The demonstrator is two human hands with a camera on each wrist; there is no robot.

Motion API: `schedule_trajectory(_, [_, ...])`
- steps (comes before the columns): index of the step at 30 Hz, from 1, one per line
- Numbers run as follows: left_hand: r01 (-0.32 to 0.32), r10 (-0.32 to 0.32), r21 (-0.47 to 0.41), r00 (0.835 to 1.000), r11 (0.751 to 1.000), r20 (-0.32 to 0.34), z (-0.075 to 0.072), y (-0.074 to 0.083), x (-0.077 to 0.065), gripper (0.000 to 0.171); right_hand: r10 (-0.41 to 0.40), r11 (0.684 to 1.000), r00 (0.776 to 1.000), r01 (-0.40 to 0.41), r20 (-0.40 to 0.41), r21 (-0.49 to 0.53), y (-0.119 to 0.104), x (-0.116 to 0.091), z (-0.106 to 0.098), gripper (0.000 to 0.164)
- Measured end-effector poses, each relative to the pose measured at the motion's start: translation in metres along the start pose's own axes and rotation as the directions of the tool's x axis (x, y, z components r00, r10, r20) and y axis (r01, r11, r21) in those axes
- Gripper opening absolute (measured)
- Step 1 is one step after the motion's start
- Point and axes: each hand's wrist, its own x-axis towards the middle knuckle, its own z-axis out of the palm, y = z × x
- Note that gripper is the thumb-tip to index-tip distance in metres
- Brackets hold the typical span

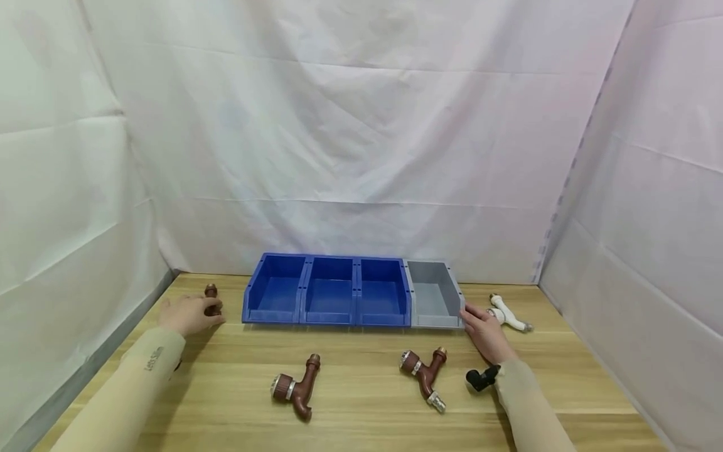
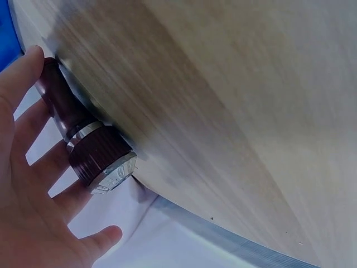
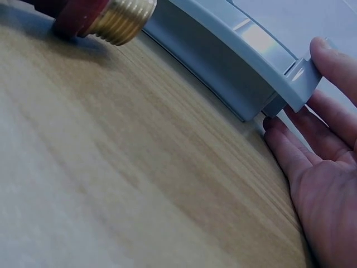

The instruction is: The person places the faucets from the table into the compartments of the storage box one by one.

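At the far left of the table my left hand (image 1: 189, 314) holds a brown faucet (image 1: 211, 290). In the left wrist view, the thumb is at one end of the faucet (image 2: 97, 153) and the other fingers lie spread behind its body and ribbed knob, their tips partly hidden. My right hand (image 1: 487, 331) grips the front right corner of the grey bin (image 1: 437, 321); in the right wrist view its thumb is on top of the corner and its fingers are underneath. A white faucet (image 1: 511, 314) lies just right of that hand.
Three blue bins (image 1: 327, 317) stand in a row left of the grey one. Nearer the front lie two brown faucets, one left (image 1: 302, 389) and one right (image 1: 427, 375), and a black faucet (image 1: 481, 378) by the right wrist. White curtains (image 1: 361, 138) enclose the wooden table (image 1: 361, 427).
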Motion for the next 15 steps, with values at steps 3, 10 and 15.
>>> schedule_trajectory(3, [0.001,0.0,0.012,1.0,1.0,-0.009,-0.0022,-0.0057,-0.0025,0.053,-0.016,1.0,1.0,0.016,0.018,0.015,0.0019,0.0023,0.0049,0.06])
schedule_trajectory(10, [0.008,-0.008,-0.007,1.0,1.0,0.015,-0.0005,-0.0056,-0.0006,0.052,-0.019,1.0,1.0,0.019,-0.017,-0.001,0.0003,-0.0011,0.0068,0.059])
schedule_trajectory(15, [0.011,-0.01,-0.024,1.0,1.0,0.021,0.0003,-0.0008,0.002,0.052,0.003,1.0,1.0,-0.003,-0.018,-0.007,0.0005,-0.0023,0.0025,0.06])
